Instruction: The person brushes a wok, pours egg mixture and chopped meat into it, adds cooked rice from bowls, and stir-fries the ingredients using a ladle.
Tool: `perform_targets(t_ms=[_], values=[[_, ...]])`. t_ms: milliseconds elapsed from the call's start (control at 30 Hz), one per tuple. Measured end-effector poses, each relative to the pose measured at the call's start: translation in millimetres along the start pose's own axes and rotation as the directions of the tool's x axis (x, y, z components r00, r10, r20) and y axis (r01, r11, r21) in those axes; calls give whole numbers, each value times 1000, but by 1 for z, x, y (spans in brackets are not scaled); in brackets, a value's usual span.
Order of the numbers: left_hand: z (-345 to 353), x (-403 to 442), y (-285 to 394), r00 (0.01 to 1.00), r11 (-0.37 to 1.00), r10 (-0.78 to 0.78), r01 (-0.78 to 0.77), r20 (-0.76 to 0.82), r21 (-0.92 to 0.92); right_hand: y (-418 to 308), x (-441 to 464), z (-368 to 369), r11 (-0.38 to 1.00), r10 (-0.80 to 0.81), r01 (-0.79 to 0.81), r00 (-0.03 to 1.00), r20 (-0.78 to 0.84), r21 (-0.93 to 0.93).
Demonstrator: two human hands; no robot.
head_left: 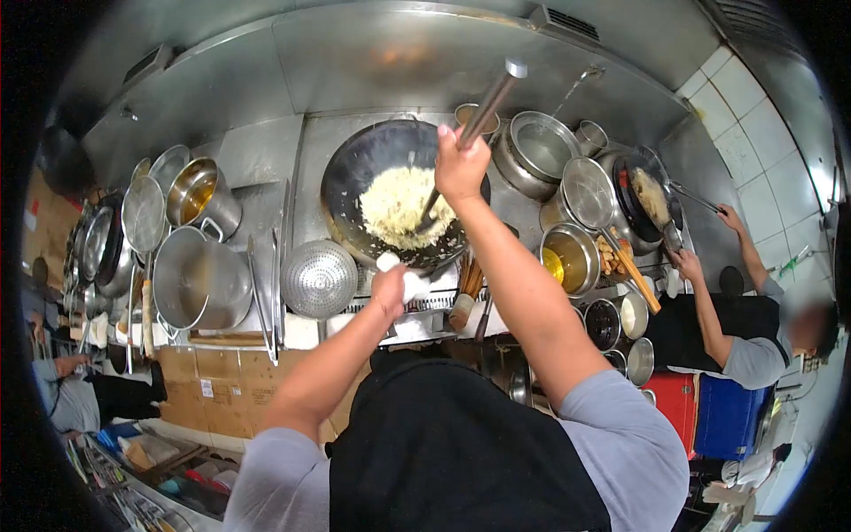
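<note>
A black wok [350, 164] sits on the stove in front of me, with pale yellow rice [390, 199] inside it. My right hand [463, 164] is closed around a long metal-handled wok utensil [492, 102]. That utensil slants down into the rice, and its head is partly buried, so I cannot tell whether it is a ladle or a spatula. At the wok's near edge, my left hand [387, 291] is closed on a folded white cloth [413, 285]. The cloth hides whether the fingers also grip the wok's rim or handle.
Left of the wok are a perforated strainer [319, 279], a large steel pot [202, 279] and a pot of oil [204, 199]. To the right stand a water pot [542, 146], a mesh strainer [589, 193] and an oil pot [570, 257]. A co-worker [736, 332] handles another pan [651, 199].
</note>
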State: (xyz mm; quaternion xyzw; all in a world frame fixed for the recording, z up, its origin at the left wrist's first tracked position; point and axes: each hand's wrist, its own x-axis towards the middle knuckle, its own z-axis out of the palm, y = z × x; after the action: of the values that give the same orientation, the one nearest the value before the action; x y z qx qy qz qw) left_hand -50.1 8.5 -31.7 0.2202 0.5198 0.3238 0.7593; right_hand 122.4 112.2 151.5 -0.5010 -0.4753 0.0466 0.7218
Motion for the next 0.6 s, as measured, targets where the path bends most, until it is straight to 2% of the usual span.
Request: perform_targets(t_ms=[67, 100, 133, 200, 267, 300, 333, 367, 400, 467, 533, 600], values=[[-31, 37, -43, 990, 976, 131, -137, 44, 170, 16, -1, -7, 981, 37, -32, 999, -23, 191], [-23, -6, -22, 1000, 984, 15, -15, -1, 178, -7, 9, -13, 945, 86, -84, 996, 8, 318], [-44, -6, -22, 961, 966, -223, 195, 162, 171, -29, 21, -19, 881, 148, -165, 986, 73, 443], [-49, -21, -28, 970, 970, -242, 241, 21, 31, -48, 40, -28, 889, 206, -212, 977, 60, 405], [-45, -27, -14, 965, 985, -161, 170, 206, -28, -55, 50, -32, 897, 215, -219, 975, 55, 384], [-38, -15, -9, 975, 986, -113, 133, 192, -99, -69, 55, -32, 920, 228, -238, 971, 69, 310], [-26, -6, 0, 994, 992, -25, 37, 106, -119, -85, 59, -31, 937, 247, -259, 966, 81, 233], [-20, 16, 0, 992, 991, 128, -128, 8, -40, -106, 66, -31, 935, 209, -228, 973, 97, 272], [-13, 30, 9, 991, 989, 135, -136, -15, -64, -129, 76, -31, 931, 167, -194, 980, 111, 310], [-15, 67, 18, 998, 998, 51, -50, 27, -35, -168, 94, -31, 926, -19, -27, 993, 118, 376], [-6, 30, 40, 999, 993, -32, 34, 19, -114, -191, 104, -30, 850, -82, 7, 990, 119, 527], [-33, 26, 27, 988, 991, -16, 37, 155, -131, -178, 101, -27, 902, -107, 75, 993, 50, 425]])
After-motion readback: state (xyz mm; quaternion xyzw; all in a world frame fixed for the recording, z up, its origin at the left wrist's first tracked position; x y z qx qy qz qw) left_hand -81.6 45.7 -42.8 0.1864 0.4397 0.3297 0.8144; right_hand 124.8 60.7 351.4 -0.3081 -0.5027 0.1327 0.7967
